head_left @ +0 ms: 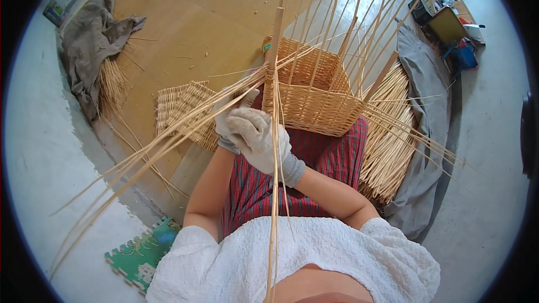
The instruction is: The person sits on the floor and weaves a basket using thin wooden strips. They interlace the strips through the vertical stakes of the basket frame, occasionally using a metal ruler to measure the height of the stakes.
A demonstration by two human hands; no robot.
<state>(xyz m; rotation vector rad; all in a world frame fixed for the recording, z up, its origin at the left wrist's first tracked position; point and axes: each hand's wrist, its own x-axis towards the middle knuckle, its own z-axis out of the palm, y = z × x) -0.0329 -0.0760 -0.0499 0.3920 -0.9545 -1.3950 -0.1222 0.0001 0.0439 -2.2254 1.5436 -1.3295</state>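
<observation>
A half-woven wicker basket (pixel 314 106) rests on my lap, tilted, with tall wicker rods (pixel 334 22) rising from its far sides. Both my hands wear pale work gloves with grey cuffs, close together at the basket's left corner. My right hand (pixel 255 137) has curled fingers and lies against my left; what it grips is hidden. My left hand (pixel 224 115) is partly covered by it, thumb stretched out, other fingers mostly hidden. A bundle of loose strands (pixel 185 120) crosses over my left hand toward the lower left. More strands (pixel 275 191) hang straight down past my right hand.
A wooden stake (pixel 275 39) stands at the basket's left corner, another (pixel 382 76) at its right. Woven wicker panels (pixel 182 109) lie left of my knees. A rod bundle (pixel 390 140) on grey cloth (pixel 429 106) lies right. Grey cloth (pixel 92 45) covers rods (pixel 114 84) far left.
</observation>
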